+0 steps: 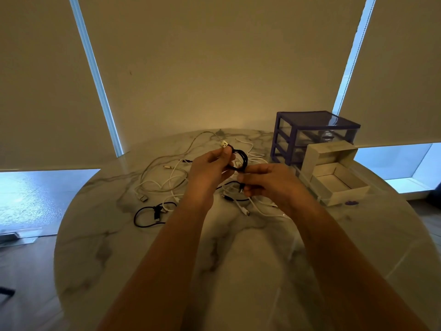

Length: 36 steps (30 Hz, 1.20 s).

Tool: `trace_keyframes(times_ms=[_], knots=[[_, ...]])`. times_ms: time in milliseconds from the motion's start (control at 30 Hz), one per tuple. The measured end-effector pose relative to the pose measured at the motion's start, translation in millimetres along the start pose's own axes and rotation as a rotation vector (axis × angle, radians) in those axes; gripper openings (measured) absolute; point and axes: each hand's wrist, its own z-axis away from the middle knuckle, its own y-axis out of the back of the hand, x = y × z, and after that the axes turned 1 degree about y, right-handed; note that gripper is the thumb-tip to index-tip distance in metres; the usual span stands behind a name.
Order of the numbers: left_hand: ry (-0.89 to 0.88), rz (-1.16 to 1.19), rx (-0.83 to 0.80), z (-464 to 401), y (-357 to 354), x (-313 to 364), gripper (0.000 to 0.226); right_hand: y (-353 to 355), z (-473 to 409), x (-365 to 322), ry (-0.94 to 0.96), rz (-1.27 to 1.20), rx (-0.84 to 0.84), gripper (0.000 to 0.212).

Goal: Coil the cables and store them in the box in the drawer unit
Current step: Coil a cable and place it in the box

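Note:
My left hand [210, 169] holds a small coil of black cable [242, 158] above the table, fingers curled round it, with a pale plug sticking up at its top. My right hand [267, 181] pinches the loose black tail of that cable just below the coil. Several white cables [167, 180] lie tangled on the marble table behind and under my hands. Another black cable [148, 215] lies looped at the left. The purple drawer unit [310, 132] stands at the back right, with a white box [334, 182] sitting open in its pulled-out bottom drawer.
The round marble table [238, 259] fills the foreground, with its edges curving off left and right. A small purple piece [352, 203] lies right of the box. Roller blinds cover the windows behind. Wooden floor shows at lower left.

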Motion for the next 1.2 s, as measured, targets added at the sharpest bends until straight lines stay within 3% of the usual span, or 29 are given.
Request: trace_keyframes(times_ms=[133,533,933,1200], knots=[[0.071,0.05,-0.109,-0.8,5.7,4.0,0.023,7.4,0.3,-0.3,0.025,-0.055,0.007,0.022],[0.068,0.079,-0.139,-0.7,0.6,-2.9,0.008,4.6,-2.5,2.7,0.108,0.042,0.123,0.026],[-0.059,-0.183,-0.124,-3.6,-1.8,-8.1,0.024,9.4,-8.7,4.6,0.075,-0.396,0.195,0.026],[-0.08,-0.212,-0.101,-5.2,-1.3,-13.0,0.026,10.9,-10.7,6.7,-0.002,-0.615,0.013,0.027]])
